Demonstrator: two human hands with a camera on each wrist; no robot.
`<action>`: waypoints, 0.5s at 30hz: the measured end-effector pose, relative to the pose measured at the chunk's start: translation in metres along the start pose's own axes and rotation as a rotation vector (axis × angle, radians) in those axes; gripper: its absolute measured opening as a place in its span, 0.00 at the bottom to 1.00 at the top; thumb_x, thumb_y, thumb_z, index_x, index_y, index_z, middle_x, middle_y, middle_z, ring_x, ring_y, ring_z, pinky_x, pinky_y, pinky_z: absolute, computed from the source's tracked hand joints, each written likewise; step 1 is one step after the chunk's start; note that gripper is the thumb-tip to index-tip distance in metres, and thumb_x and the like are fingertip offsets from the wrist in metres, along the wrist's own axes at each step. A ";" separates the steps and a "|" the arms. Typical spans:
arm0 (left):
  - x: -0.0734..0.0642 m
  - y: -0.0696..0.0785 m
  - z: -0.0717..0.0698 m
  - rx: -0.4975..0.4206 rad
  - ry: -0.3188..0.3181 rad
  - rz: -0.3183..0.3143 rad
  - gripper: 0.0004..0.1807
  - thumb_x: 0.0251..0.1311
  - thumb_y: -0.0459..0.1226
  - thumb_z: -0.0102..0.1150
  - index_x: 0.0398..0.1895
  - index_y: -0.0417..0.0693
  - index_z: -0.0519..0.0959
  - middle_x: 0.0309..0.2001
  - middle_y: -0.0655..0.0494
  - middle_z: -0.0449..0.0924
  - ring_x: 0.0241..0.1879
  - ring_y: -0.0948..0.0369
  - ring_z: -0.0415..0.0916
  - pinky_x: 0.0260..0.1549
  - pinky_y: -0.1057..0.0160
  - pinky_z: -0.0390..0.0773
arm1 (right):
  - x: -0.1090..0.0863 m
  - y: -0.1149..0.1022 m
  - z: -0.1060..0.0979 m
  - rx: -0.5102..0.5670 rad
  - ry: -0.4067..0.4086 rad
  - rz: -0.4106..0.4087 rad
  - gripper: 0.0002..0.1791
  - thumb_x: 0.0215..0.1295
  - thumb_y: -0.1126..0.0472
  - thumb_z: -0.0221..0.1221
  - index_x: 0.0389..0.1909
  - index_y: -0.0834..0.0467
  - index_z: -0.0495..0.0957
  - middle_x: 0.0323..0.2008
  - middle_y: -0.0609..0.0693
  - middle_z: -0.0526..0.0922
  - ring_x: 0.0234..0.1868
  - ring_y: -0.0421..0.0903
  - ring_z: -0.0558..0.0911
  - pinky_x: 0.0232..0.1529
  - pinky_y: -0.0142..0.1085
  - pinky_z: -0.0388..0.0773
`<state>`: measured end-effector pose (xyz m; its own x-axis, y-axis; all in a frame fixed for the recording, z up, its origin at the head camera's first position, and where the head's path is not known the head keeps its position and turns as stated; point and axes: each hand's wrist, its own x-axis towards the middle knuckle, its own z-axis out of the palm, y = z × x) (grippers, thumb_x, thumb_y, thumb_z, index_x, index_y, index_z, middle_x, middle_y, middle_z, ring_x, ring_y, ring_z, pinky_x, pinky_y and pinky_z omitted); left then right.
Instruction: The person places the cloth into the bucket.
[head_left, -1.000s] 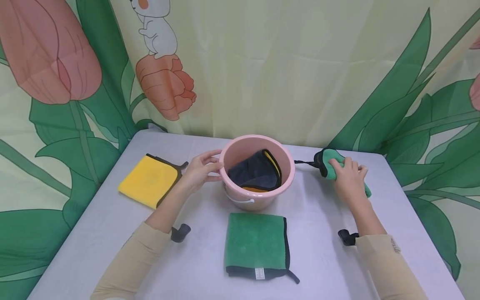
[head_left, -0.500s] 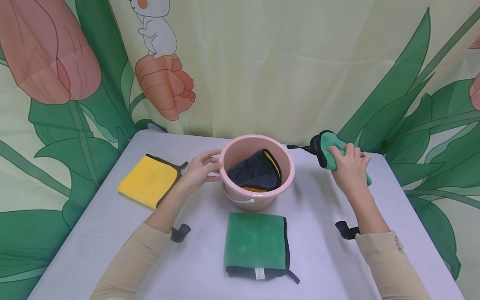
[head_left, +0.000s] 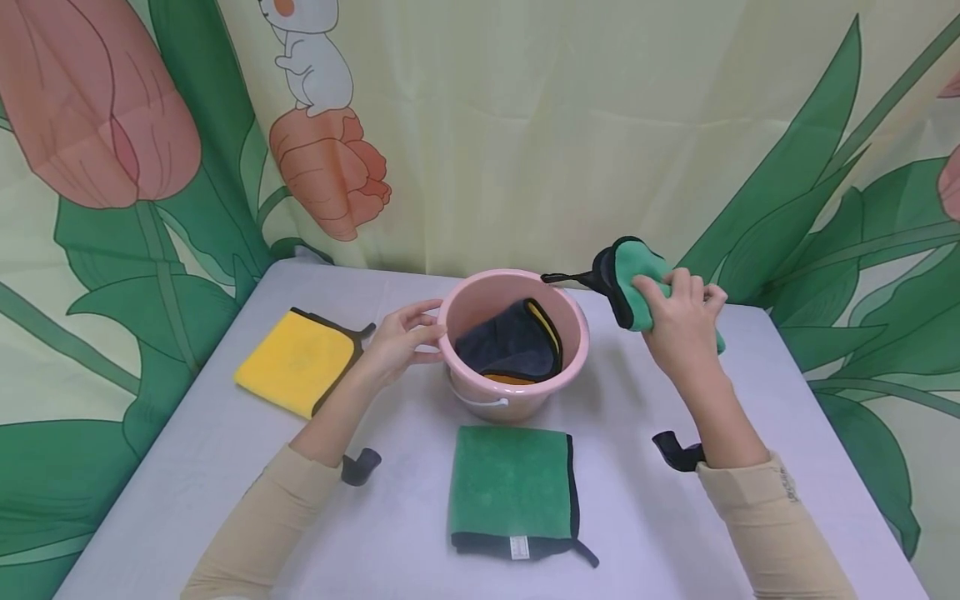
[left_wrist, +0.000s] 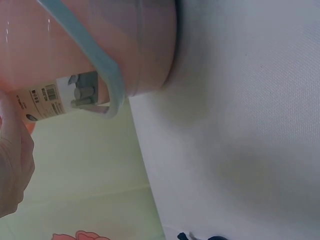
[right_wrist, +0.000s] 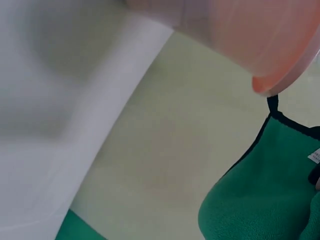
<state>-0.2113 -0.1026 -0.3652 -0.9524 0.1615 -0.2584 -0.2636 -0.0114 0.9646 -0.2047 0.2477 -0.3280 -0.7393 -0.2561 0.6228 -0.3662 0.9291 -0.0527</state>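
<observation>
My right hand (head_left: 684, 323) grips a bunched green towel (head_left: 636, 267) with black edging above the table, right of a pink bucket (head_left: 517, 404). The towel's black loop points left and overlaps the bucket's far right rim in the head view. In the right wrist view the green towel (right_wrist: 265, 185) hangs beside the bucket (right_wrist: 240, 35); the hand is mostly out of frame. With fairly straight fingers, my left hand (head_left: 397, 343) touches the bucket's left rim from outside. Inside the bucket lies a dark grey cloth (head_left: 510, 337) with yellow and orange parts.
A folded green towel (head_left: 513, 483) with a white tag lies in front of the bucket. At the left is a folded yellow towel (head_left: 296, 362) with dark edging. The bucket's white handle (head_left: 480, 403) hangs down its near side. A printed curtain (head_left: 525, 150) stands behind the table.
My right hand has lifted the bunched green towel off the table and carried it left, so its loop now overlaps the bucket's rim. My left hand and the bucket have stayed put.
</observation>
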 end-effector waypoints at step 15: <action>0.001 0.000 0.000 0.003 -0.006 0.001 0.27 0.59 0.32 0.56 0.63 0.50 0.66 0.45 0.47 0.72 0.36 0.59 0.75 0.38 0.59 0.81 | 0.014 -0.038 0.006 0.034 0.030 -0.170 0.22 0.50 0.75 0.59 0.45 0.54 0.71 0.36 0.65 0.66 0.39 0.62 0.66 0.44 0.62 0.55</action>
<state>-0.2118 -0.1028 -0.3657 -0.9518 0.1677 -0.2569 -0.2620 -0.0089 0.9650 -0.2044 0.2071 -0.3226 -0.6479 -0.4000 0.6482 -0.5034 0.8635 0.0296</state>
